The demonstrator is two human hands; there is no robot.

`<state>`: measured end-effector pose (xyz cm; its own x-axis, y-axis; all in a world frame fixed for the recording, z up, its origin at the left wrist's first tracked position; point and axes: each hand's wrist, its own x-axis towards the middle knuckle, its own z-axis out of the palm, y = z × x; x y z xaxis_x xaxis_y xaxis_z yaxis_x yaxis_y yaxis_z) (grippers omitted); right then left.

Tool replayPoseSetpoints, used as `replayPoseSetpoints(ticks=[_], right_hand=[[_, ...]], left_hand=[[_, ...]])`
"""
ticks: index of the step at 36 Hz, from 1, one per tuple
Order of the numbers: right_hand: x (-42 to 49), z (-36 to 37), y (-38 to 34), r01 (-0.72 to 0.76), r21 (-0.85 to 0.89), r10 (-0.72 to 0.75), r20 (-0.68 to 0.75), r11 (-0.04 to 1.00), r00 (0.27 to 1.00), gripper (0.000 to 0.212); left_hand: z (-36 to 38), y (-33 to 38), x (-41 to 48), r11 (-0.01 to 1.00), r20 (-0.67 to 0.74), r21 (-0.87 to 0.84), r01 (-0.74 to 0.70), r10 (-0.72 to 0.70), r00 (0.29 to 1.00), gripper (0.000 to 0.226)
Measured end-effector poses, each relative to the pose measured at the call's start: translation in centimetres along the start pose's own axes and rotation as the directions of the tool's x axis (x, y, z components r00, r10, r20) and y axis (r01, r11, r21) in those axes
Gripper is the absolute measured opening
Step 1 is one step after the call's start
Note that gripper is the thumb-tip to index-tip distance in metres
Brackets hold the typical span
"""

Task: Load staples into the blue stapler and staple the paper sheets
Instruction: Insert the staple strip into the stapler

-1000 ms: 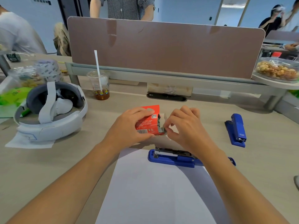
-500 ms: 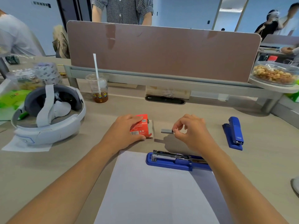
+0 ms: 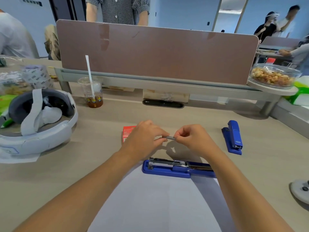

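Left hand (image 3: pixel 143 138), off the red box (image 3: pixel 127 132), joins right hand (image 3: pixel 195 139) pinching the staple strip (image 3: pixel 170 137).

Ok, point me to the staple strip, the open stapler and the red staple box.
staple strip (image 3: pixel 170 137), head view, its bare middle.
open stapler (image 3: pixel 163 172), head view, blue base below the metal magazine.
red staple box (image 3: pixel 127 131), head view, exposed left end.

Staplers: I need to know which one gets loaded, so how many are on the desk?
2. The opened stapler lies across the paper's far edge, in the middle; the closed stapler sits on the desk to the right. None seems hidden.
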<state>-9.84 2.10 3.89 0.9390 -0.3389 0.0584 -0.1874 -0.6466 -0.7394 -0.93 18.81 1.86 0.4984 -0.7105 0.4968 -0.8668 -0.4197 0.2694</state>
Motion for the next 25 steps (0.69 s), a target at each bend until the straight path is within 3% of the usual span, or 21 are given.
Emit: replayPoseSetpoints(ticks=[7, 16, 25], right_hand=[[0.0, -0.1, -0.2, -0.044, 0.229, 0.027, 0.076, 0.972, 0.997, 0.019], [-0.1, 0.4, -0.6, -0.110, 0.311, 0.091, 0.076, 0.944, 0.993, 0.012], [0.2, 1.0, -0.9, -0.260, 0.590, 0.233, 0.122, 0.765, 0.965, 0.020]], left_hand=[[0.3, -0.3, -0.1, 0.998, -0.037, -0.053, 0.027, -0.029, 0.999, 0.022], [0.2, -0.5, -0.3, 0.988, -0.096, -0.145, 0.055, -0.070, 0.993, 0.019], [0.0, -0.4, -0.4, 0.983, -0.141, -0.183, 0.011, -0.037, 0.989, 0.016]])
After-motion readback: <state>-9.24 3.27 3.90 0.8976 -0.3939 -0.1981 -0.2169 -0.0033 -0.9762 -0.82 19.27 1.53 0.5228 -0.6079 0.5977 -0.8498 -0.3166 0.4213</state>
